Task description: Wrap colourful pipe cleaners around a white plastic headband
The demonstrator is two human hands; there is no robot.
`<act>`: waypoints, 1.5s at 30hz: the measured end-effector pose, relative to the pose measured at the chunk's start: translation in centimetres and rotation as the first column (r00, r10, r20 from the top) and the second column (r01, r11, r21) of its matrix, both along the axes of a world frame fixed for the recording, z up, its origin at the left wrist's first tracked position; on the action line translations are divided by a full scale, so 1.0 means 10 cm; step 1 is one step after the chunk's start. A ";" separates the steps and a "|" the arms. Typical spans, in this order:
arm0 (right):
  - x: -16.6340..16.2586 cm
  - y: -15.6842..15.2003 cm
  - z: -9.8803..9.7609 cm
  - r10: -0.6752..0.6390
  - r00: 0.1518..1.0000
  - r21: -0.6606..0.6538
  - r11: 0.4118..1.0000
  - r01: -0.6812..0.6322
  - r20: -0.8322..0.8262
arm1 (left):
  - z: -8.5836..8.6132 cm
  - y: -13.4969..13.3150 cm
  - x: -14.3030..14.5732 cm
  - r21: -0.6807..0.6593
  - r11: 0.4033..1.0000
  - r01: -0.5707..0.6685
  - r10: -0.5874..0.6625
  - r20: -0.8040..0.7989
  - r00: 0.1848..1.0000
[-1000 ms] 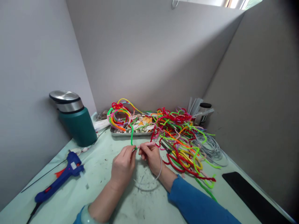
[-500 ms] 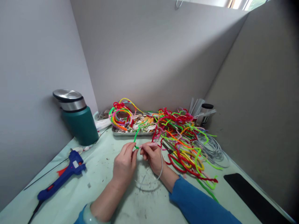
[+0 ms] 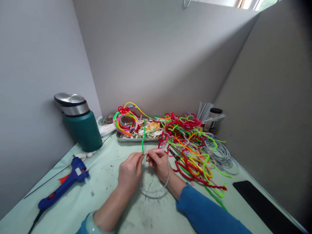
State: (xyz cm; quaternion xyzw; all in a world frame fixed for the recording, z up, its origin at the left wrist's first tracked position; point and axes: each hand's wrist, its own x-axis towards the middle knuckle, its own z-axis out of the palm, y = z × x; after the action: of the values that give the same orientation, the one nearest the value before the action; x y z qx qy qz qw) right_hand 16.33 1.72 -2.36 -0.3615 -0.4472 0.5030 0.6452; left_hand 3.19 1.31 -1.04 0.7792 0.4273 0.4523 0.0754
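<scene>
My left hand (image 3: 130,170) pinches the lower end of a green pipe cleaner (image 3: 143,138), whose free length stands up in front of the tray. Beside it, my right hand (image 3: 158,162) grips a grey wire (image 3: 168,169) wrapped in pink pipe cleaner (image 3: 159,150). The bare part of the wire curves down past my right wrist and loops above the table. The green meets the pink between my fingertips; the exact join is partly hidden by them.
A metal tray (image 3: 136,140) holds shells and coiled colourful rings. Right of it lie a heap of pipe cleaners (image 3: 182,122), yellow-handled scissors (image 3: 195,164), coiled grey wire (image 3: 223,157) and a black phone-like slab (image 3: 258,201). Leftward are a blue glue gun (image 3: 65,183) and green bottle (image 3: 84,131).
The green pipe cleaner has swung from a bent, rightward lean to nearly upright. My left fingertips have shifted slightly at its lower end; my right hand stays almost still.
</scene>
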 end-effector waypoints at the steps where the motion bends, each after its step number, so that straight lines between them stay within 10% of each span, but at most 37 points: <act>1: 0.00 0.00 0.00 0.001 1.000 0.001 1.000 -0.001 0.001 | 0.01 0.00 0.00 -0.035 0.999 0.006 -0.005 0.018 1.000; 9: 0.00 0.00 0.01 0.005 1.000 -0.014 1.000 -0.004 0.007 | 0.02 0.04 0.00 -0.331 0.941 0.068 0.006 0.217 0.976; 20: 0.01 0.02 -0.02 0.021 1.000 -0.038 0.999 -0.020 0.021 | 0.01 0.13 0.03 -0.657 0.574 0.488 0.056 0.627 0.777; 29: -0.02 -0.03 -0.02 0.035 0.984 -0.058 0.998 -0.026 0.177 | 0.02 0.16 -0.03 -0.539 0.669 0.512 0.144 0.769 0.623; 37: -0.06 -0.03 -0.03 0.086 0.951 -0.057 0.996 -0.072 0.298 | 0.04 0.14 -0.04 -0.480 0.558 0.677 0.190 0.868 0.459; 45: -0.04 -0.03 -0.04 0.066 0.971 -0.015 0.998 -0.064 0.230 | 0.05 0.14 -0.03 -0.599 0.550 0.583 0.227 0.778 0.585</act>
State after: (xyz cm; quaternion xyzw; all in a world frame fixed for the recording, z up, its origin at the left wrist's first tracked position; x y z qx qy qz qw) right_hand 15.96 1.43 -2.75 -0.4052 -0.5285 0.4802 0.5709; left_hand 2.89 2.70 -0.55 0.4100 0.4098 0.4824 0.6567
